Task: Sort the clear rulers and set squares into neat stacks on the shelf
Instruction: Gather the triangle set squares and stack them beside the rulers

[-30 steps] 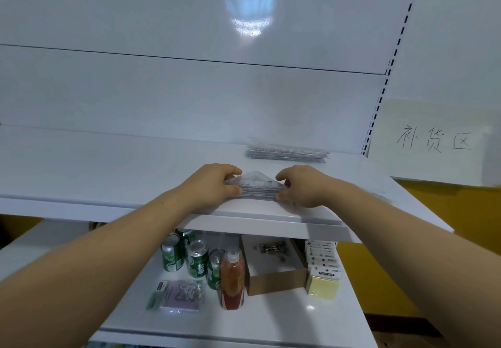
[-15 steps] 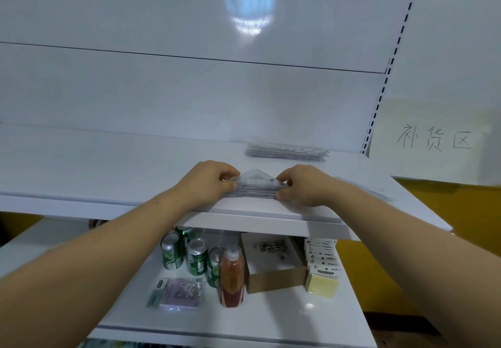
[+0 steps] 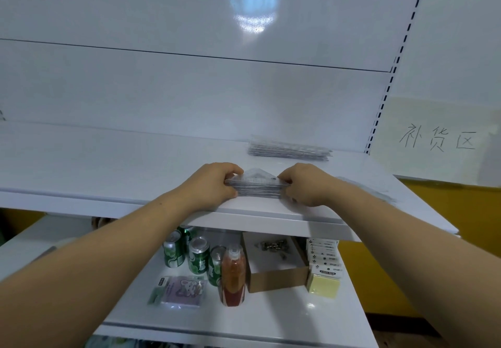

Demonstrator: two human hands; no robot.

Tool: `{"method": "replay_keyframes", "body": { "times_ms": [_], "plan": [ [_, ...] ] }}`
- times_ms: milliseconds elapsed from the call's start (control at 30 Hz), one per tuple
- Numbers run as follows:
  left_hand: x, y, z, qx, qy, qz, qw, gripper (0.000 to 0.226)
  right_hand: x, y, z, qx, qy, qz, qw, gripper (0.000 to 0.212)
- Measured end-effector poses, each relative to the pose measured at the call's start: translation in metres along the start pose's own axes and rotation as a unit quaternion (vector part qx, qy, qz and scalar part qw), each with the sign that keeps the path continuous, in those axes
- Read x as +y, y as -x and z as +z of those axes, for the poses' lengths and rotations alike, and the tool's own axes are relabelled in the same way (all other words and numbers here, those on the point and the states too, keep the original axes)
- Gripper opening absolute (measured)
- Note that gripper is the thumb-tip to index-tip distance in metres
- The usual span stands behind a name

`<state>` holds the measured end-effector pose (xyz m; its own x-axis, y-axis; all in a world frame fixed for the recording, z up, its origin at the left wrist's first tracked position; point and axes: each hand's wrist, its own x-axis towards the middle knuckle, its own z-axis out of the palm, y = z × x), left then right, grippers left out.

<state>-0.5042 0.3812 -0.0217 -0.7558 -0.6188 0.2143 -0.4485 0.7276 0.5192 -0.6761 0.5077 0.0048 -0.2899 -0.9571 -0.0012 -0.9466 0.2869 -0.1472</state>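
A stack of clear triangular set squares [image 3: 257, 185] lies near the front edge of the white upper shelf [image 3: 108, 163]. My left hand [image 3: 214, 182] grips the stack's left end, fingers curled over the top. My right hand [image 3: 303, 185] grips its right end the same way. Behind them, at the back of the shelf, lies a neat stack of clear straight rulers [image 3: 288, 149]. More clear pieces [image 3: 366, 187] lie loose on the shelf to the right of my right arm, hard to make out.
The lower shelf [image 3: 271, 318] carries green cans [image 3: 199, 255], a red bottle [image 3: 233, 277], an open cardboard box [image 3: 273, 263], yellow sticky notes [image 3: 324, 285] and a purple packet [image 3: 181, 290]. A paper sign with handwriting [image 3: 439, 141] hangs on the right wall.
Both hands stay on the ends of the set square stack, squeezed slightly closer and shifted a little up in view. The stack looks more squared up.
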Motion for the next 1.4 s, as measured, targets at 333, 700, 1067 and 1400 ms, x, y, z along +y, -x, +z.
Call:
{"method": "replay_keyframes", "body": {
  "times_ms": [333,700,1067,1400],
  "plan": [
    [-0.007,0.000,-0.004,0.041,0.028,0.001,0.999,0.034,0.009,-0.001,0.003,0.025,-0.061,0.004,0.998,0.028],
    [-0.005,-0.003,-0.004,0.031,0.030,-0.005,0.999,0.035,0.024,-0.003,0.003,0.052,-0.052,0.021,0.997,0.033],
    [-0.005,-0.003,-0.002,0.045,0.039,-0.009,0.998,0.024,0.031,-0.002,-0.009,0.078,-0.044,0.054,0.995,0.036],
    [-0.005,-0.004,0.000,0.055,0.034,-0.012,0.998,0.023,0.069,0.012,-0.016,0.200,-0.063,0.162,0.964,0.033]
  ]
}}
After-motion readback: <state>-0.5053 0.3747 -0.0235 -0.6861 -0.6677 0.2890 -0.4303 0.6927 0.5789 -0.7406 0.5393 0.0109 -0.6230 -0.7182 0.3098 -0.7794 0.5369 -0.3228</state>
